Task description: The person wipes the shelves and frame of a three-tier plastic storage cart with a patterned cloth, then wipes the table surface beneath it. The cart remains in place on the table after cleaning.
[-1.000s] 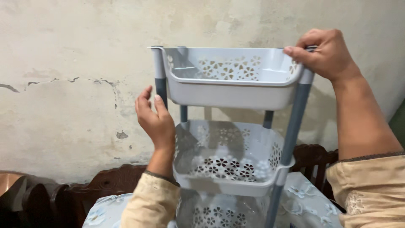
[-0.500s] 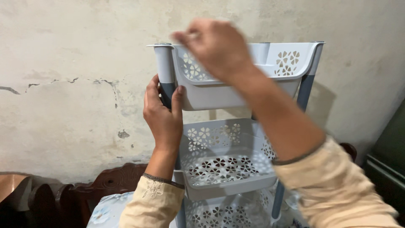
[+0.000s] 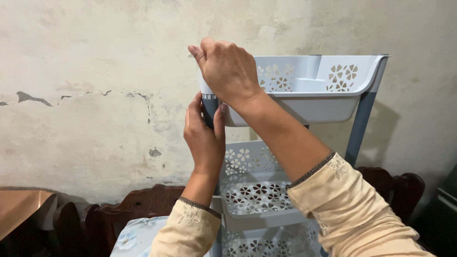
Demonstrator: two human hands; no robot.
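Two cream sleeves with embroidered cuffs rise from the bottom of the frame toward a tiered plastic rack that stands in front of the person. The left hand is closed around the rack's dark grey-blue corner post, fingers and thumb wrapped on either side of it just below the top basket. The right hand crosses over from the other side and sits on the near left corner of the top basket, fingers curled down over the spot where the post meets the rim; whether anything small is pinched beneath those fingers cannot be told.

The rack is pale grey-white, its baskets pierced with flower-shaped cut-outs. The top basket is level and rounded at the corners, with a second grey-blue post running down its right side. Below it a middle basket shows a perforated floor and wall, and the rim of a lower basket appears at the bottom edge, partly hidden by the sleeves.

The rack stands on a worktop covered with a light blue floral cloth. Behind it runs the carved back of dark wooden furniture, with a brown surface at the far left. A stained, cracked plaster wall fills the background.
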